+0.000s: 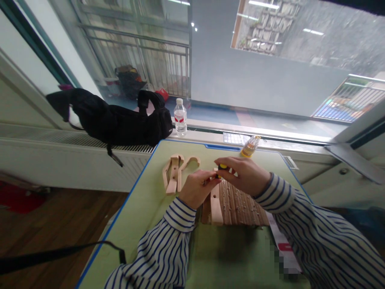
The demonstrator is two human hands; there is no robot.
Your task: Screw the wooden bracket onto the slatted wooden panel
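My left hand (197, 188) and my right hand (245, 173) meet over the middle of the green table (141, 208). The right hand's fingers are closed round a small yellow-and-black tool handle (221, 166). The left hand pinches something small at the tool's tip; I cannot make out what it is. Under both hands lies a slatted wooden panel (237, 204) dotted with small screws, with a flat wooden bar (215, 206) along its left edge.
Curved wooden pieces (176, 172) lie to the left of my hands. A small amber bottle (250, 147) stands at the table's far edge. On the sill behind are a water bottle (180, 117) and a black bag (120, 120). A paper sheet (282, 245) lies at the right.
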